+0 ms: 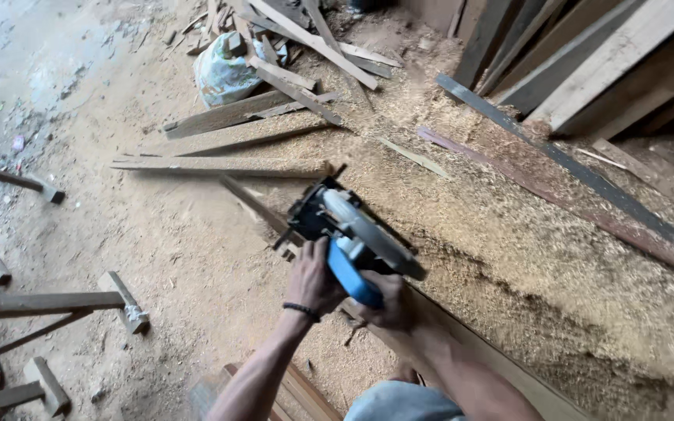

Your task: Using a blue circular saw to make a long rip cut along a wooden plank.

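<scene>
Sawdust covers nearly the whole floor (555, 265) of this rough woodworking space, heaped thick toward three o'clock and thinner toward nine. At the centre sits a handheld circular saw (356, 238) with a blue handle and a grey blade guard, resting on a long plank (493, 359) that runs from about ten o'clock down to five o'clock.

Both hands are clamped on the saw, close together but on different parts. The left hand (313, 277), with a dark band at the wrist, grips the tool's near-left side behind the black base plate. The right hand (388, 300) is wrapped round the rear of the blue handle at about five o'clock from the blade guard. Whether a finger presses the trigger cannot be told.

Judging by this, the step in hand is a lengthwise cut along the plank, with the saw pointed toward eleven o'clock. A further push would call for a steady forward feed along the board, both grips firm, and the base plate kept flat.

Around it lie loose offcuts (228, 165) at eleven o'clock, a stuffed pale sack (224, 74) at twelve, stacked boards (587, 62) leaning at two, and wooden trestle frames (48, 304) at eight o'clock.
</scene>
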